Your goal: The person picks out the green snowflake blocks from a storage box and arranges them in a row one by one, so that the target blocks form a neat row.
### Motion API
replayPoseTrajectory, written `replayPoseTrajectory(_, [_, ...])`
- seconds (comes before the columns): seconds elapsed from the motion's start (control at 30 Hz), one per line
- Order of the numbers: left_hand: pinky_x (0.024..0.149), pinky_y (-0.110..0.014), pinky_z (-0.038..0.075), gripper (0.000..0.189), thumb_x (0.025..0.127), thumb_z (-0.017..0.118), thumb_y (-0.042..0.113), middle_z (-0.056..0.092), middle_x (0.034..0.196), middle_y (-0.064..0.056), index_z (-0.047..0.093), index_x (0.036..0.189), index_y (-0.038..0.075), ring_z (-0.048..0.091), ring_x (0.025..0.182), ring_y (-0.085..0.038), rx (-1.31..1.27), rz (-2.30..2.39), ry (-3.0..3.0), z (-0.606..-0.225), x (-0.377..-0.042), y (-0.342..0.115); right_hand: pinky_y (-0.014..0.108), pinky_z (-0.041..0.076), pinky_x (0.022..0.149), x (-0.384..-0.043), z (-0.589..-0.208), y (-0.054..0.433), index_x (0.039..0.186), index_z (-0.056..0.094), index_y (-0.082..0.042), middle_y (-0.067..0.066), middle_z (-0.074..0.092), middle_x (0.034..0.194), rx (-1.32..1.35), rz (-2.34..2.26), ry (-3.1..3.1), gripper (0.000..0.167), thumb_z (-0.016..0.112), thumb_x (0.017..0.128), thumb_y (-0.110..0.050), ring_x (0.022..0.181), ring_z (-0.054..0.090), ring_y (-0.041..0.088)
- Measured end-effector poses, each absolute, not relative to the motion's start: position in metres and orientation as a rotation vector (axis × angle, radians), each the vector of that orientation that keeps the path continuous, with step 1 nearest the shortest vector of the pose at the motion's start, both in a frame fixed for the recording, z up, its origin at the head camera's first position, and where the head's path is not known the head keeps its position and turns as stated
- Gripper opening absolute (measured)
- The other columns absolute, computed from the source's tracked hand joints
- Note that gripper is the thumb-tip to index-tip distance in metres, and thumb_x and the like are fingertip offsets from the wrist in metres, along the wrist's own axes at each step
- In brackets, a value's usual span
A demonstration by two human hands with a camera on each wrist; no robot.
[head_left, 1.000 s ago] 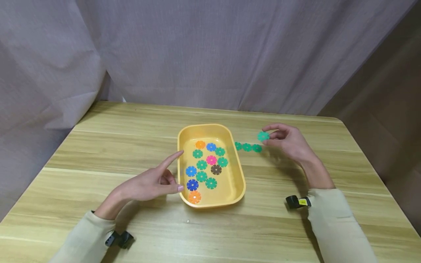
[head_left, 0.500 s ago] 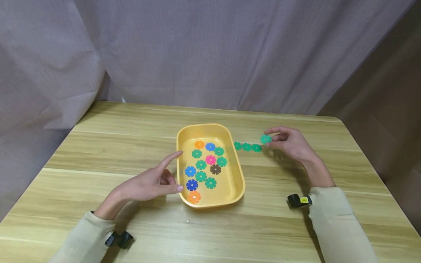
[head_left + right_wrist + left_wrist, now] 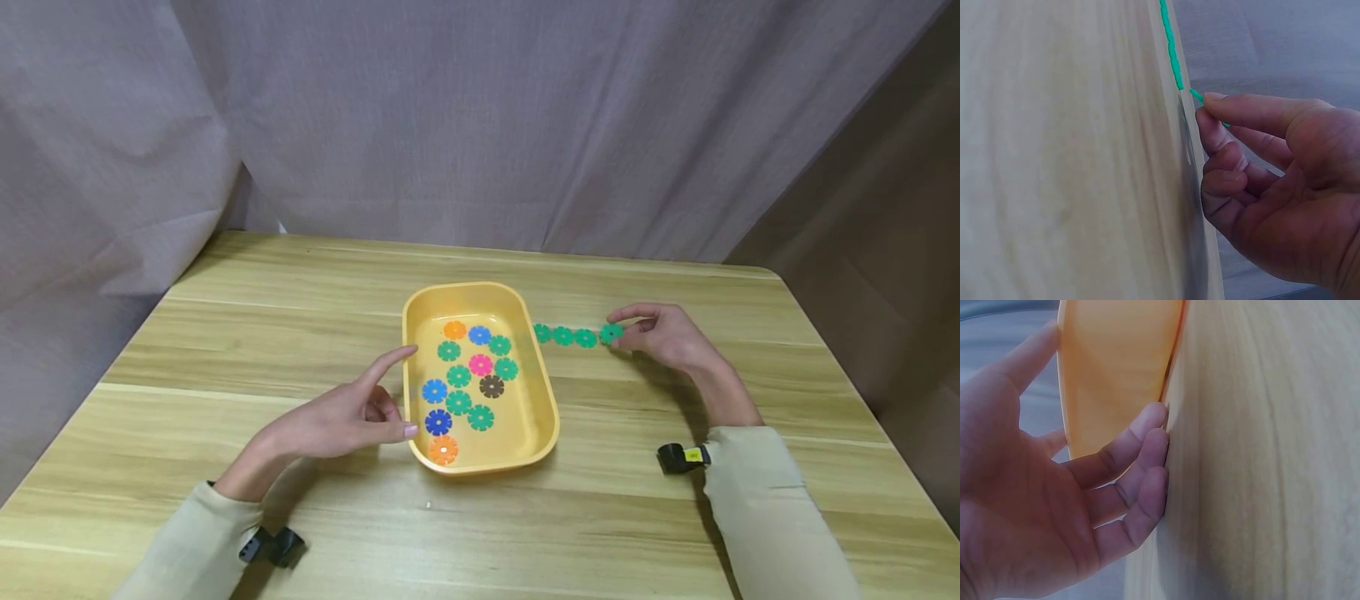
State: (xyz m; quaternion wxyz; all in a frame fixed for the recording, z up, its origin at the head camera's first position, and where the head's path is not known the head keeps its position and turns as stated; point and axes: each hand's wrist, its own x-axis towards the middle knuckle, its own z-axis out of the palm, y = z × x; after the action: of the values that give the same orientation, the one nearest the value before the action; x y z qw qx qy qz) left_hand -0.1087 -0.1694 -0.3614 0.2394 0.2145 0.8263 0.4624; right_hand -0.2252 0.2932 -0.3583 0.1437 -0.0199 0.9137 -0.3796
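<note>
My right hand [image 3: 670, 337] pinches a green flower-shaped interlocking disc [image 3: 611, 333] between thumb and forefinger. The disc is at the right end of a row of green discs [image 3: 563, 336] on the table. In the right wrist view, the pinched disc [image 3: 1196, 95] is seen edge-on, tilted, with a small gap to the row's end. My left hand [image 3: 330, 419] rests at the left side of a yellow tray [image 3: 528, 429], forefinger and thumb extended to its rim. In the left wrist view, the other fingers [image 3: 1147, 444] lie loosely bent by its outer wall.
Inside the tray lie loose discs: several green, a pink one [image 3: 481, 365], a brown one [image 3: 491, 387], plus blue and orange ones. A small white speck [image 3: 428, 504] is on the wooden table [image 3: 480, 542]. A grey curtain [image 3: 450, 125] hangs behind.
My right hand has lowered the green disc from above the row to the row's right end, moving slightly right. The left hand stays at the tray's rim.
</note>
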Motion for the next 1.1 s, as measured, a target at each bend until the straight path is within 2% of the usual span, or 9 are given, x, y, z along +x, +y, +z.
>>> replayPoseTrajectory(0.23, [0.08, -0.03, 0.055, 0.101, 0.099, 0.077, 0.036, 0.071, 0.099, -0.008, 0.006, 0.17, 0.027, 0.07, 0.088, -0.022, 0.586, 1.262, 2.267, -0.3616, -0.1086, -0.1698, 0.031, 0.045, 0.082, -0.2255, -0.361, 0.2935, 0.137, 0.068, -0.008, 0.003, 0.075, 0.1, -0.053, -1.089, 2.638, 0.047, 0.08, 0.093, -0.021, 0.095, 0.059, 0.019])
replayPoseTrajectory(0.47, [0.081, -0.031, 0.056, 0.101, 0.099, 0.077, 0.035, 0.071, 0.099, -0.008, 0.005, 0.17, 0.027, 0.07, 0.089, -0.022, 0.587, 1.266, 2.267, -0.3617, -0.1083, -0.1696, 0.03, 0.047, 0.073, -0.226, -0.3629, 0.2931, 0.136, 0.067, -0.006, 0.001, 0.07, 0.092, -0.051, -1.104, 2.624, 0.048, 0.08, 0.092, -0.018, 0.082, 0.055, 0.017])
replayPoseTrajectory(0.7, [0.079, -0.03, 0.055, 0.101, 0.099, 0.077, 0.036, 0.071, 0.099, -0.008, 0.006, 0.17, 0.027, 0.07, 0.088, -0.022, 0.586, 1.272, 2.262, -0.3616, -0.1086, -0.1694, 0.028, 0.051, 0.072, -0.2261, -0.3639, 0.2917, 0.136, 0.068, -0.004, 0.007, 0.067, 0.101, -0.063, -1.082, 2.656, 0.046, 0.079, 0.092, -0.016, 0.085, 0.057, 0.017])
replayPoseTrajectory(1.1, [0.08, -0.03, 0.055, 0.101, 0.099, 0.076, 0.035, 0.071, 0.099, -0.008, 0.005, 0.17, 0.026, 0.07, 0.088, -0.022, 0.593, 1.262, 2.272, -0.3616, -0.108, -0.1698, 0.03, 0.048, 0.076, -0.225, -0.3655, 0.2887, 0.134, 0.069, -0.001, 0.012, 0.067, 0.107, -0.13, -1.025, 2.725, 0.044, 0.08, 0.093, -0.014, 0.095, 0.056, 0.022])
